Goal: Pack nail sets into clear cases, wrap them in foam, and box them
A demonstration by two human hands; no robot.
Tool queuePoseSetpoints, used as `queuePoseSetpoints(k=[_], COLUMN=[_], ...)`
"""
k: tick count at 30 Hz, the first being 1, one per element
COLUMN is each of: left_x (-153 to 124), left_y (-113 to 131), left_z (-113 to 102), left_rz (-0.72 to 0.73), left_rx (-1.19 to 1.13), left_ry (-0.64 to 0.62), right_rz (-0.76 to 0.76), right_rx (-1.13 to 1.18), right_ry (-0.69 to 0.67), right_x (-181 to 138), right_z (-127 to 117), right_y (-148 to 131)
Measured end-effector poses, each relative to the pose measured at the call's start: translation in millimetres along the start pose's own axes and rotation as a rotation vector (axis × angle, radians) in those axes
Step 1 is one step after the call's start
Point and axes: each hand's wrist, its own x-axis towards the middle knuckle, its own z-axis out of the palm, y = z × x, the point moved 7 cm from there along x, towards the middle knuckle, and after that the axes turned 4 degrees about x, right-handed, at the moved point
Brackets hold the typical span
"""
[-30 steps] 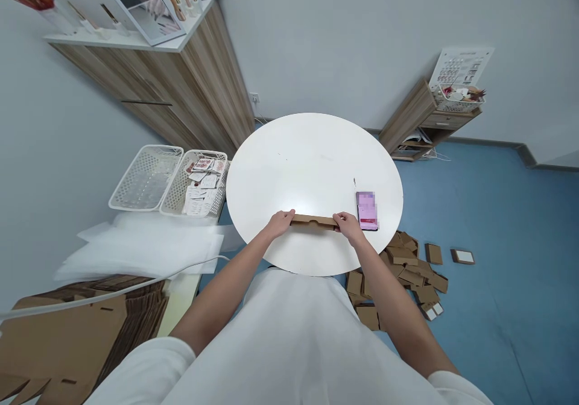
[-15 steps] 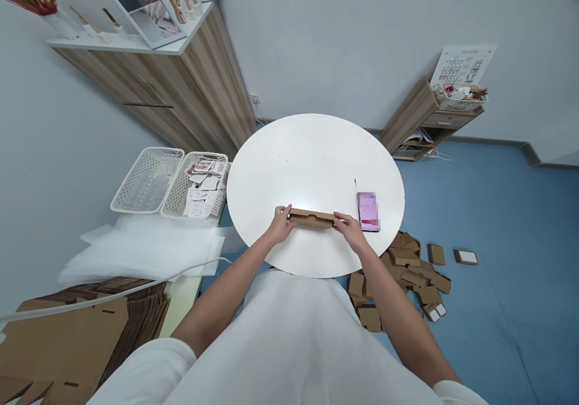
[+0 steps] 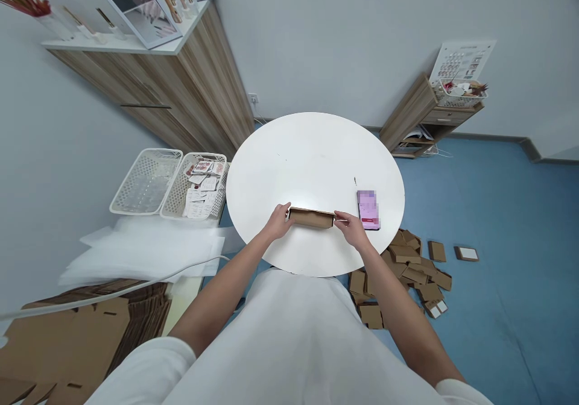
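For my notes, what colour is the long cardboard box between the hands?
The long cardboard box is brown; the head view shows it best.

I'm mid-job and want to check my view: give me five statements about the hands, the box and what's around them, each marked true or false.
1. The left hand and right hand are at opposite ends of the cardboard box. True.
2. The phone lies to the left of the cardboard box. False: it lies to the right, past the right hand.
3. The tabletop is white. True.
4. The pile of boxes is on the tabletop. False: it is on the blue floor, to the right.
5. The basket nearest the tabletop holds printed papers. True.
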Motion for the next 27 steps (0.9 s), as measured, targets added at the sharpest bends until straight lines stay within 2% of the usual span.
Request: queuePoseSetpoints(k=[6,13,18,27], left_x=[2.5,6.6,4.4,4.9], left_y=[-1.1,-6.2,-0.2,8.2], left_z=[-3.6,-6.4,-9.7,-13.2], left_rz=[0.01,0.108,0.214,0.238], left_rx=[0.002,-0.011,0.0,0.006], left_ry=[0.003,-0.056,-0.12,-0.05], right_rz=[-0.034,-0.05,-0.05,-0.035], right_rx=[-0.039,-0.115,-0.113,-0.096], right_ry=[-0.005,-0.048,-0.084,-0.079], right_x=[1.6,3.5,9.2,15.0], right_z=[-1.7,-6.3,-8.5,-6.7], right_y=[-9.5,-18.0,-13.8,-12.1])
